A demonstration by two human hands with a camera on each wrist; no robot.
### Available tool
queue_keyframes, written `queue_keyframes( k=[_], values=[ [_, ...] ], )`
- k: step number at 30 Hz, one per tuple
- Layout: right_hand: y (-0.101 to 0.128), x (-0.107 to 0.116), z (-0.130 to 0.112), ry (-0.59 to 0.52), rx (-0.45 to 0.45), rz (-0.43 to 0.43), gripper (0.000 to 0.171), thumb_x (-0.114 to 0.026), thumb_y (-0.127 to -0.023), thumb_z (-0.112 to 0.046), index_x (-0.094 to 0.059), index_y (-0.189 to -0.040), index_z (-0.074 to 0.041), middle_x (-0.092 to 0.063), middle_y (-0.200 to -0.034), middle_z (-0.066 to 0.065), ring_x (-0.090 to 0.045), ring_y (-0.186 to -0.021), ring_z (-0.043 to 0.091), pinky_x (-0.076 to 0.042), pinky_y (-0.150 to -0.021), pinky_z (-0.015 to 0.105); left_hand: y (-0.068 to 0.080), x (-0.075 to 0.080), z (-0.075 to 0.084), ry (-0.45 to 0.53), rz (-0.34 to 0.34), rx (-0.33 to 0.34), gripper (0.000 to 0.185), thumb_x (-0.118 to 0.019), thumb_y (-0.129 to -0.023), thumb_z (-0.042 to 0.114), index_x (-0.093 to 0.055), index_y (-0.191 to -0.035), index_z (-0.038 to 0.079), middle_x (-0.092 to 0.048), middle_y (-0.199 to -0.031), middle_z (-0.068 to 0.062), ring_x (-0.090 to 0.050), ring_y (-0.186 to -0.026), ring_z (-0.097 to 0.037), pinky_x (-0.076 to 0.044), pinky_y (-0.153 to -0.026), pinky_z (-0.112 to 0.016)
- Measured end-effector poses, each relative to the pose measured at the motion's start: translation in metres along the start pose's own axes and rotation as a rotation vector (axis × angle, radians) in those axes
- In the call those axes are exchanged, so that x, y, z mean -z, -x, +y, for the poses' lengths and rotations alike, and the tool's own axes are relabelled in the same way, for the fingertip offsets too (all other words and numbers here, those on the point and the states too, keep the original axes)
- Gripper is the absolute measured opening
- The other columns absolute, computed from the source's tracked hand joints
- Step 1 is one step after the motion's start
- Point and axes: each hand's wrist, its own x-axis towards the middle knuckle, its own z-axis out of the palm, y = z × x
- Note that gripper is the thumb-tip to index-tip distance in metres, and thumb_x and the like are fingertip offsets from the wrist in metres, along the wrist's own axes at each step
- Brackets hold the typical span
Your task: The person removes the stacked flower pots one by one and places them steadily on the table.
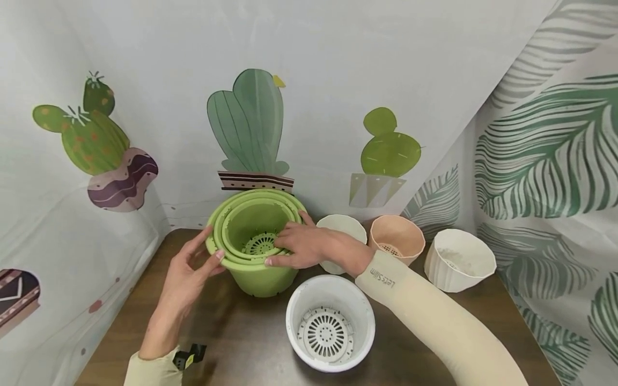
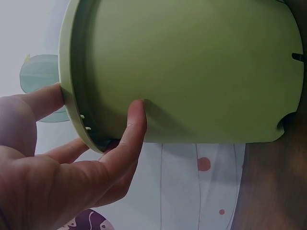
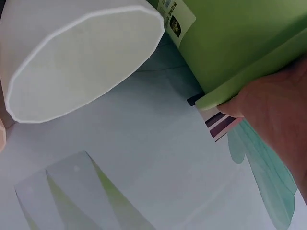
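Observation:
Several green plastic flowerpots (image 1: 263, 281) stand nested one inside another against the back wall. The smallest one (image 1: 258, 217) shows a slotted drainage base. My left hand (image 1: 185, 271) grips the outer pot's rim on the left; in the left wrist view its thumb touches the rim (image 2: 67, 81), with the other fingers against the outer wall. My right hand (image 1: 306, 245) holds the stack at its right, some fingers inside the pots and the thumb at the front rim. In the right wrist view, the hand (image 3: 280, 105) wraps over the rim; fingers inside are hidden there.
A white pot (image 1: 330, 292) with a slotted base stands in front of the stack. Along the back right are a pale pot (image 1: 341, 228), partly behind my right forearm, a peach pot (image 1: 398, 236) and a ribbed white pot (image 1: 436, 268). Cactus-printed cloth covers the wall behind the brown table (image 1: 241, 343).

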Motion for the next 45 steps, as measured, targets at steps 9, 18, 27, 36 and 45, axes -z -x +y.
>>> queue_keyframes(
  k=[9,18,27,36,45],
  values=[
    [0.002,-0.008,0.005,-0.008,0.058,0.099,0.064,-0.042,-0.108,-0.065,-0.066,-0.144,-0.018,-0.065,-0.143,-0.003,-0.045,-0.137,0.019,-0.006,-0.125,0.070,0.001,-0.002,0.000,-0.002,-0.006,-0.006,0.071,-0.072,-0.102,0.010,-0.039,-0.165,0.013,-0.035,-0.163,-0.019,-0.063,-0.121,-0.015,-0.062,-0.087,-0.034],
    [0.002,-0.016,0.011,-0.035,0.125,0.224,0.047,-0.050,-0.108,-0.060,-0.070,-0.118,-0.019,-0.066,-0.115,-0.008,-0.050,-0.116,0.016,-0.009,-0.123,0.072,0.000,-0.001,-0.001,-0.009,-0.001,-0.010,0.071,-0.072,-0.102,0.010,-0.040,-0.165,0.013,-0.037,-0.161,-0.018,-0.062,-0.121,-0.012,-0.063,-0.087,-0.035],
    [0.001,-0.020,0.014,-0.027,0.160,0.289,0.037,-0.052,-0.108,-0.057,-0.060,-0.098,-0.022,-0.060,-0.099,-0.010,-0.049,-0.109,0.016,-0.013,-0.123,0.071,0.001,0.000,0.000,-0.002,0.008,-0.012,0.071,-0.073,-0.102,0.010,-0.040,-0.164,0.014,-0.036,-0.163,-0.018,-0.062,-0.123,-0.013,-0.062,-0.088,-0.038],
    [0.001,-0.017,0.015,-0.031,0.168,0.263,0.039,-0.056,-0.106,-0.057,-0.060,-0.096,-0.020,-0.063,-0.093,-0.008,-0.046,-0.102,0.017,-0.012,-0.123,0.072,0.000,0.001,0.002,-0.001,0.009,-0.006,0.072,-0.073,-0.102,0.010,-0.039,-0.165,0.013,-0.034,-0.164,-0.018,-0.061,-0.124,-0.016,-0.062,-0.088,-0.036],
    [0.001,-0.021,0.016,-0.054,0.199,0.319,0.037,-0.062,-0.104,-0.055,-0.070,-0.098,-0.019,-0.065,-0.094,-0.009,-0.044,-0.098,0.017,-0.014,-0.121,0.074,0.000,-0.001,0.003,-0.035,0.027,-0.008,0.069,-0.073,-0.101,0.010,-0.043,-0.163,0.012,-0.041,-0.158,-0.016,-0.060,-0.123,-0.010,-0.063,-0.086,-0.034]
  ],
)
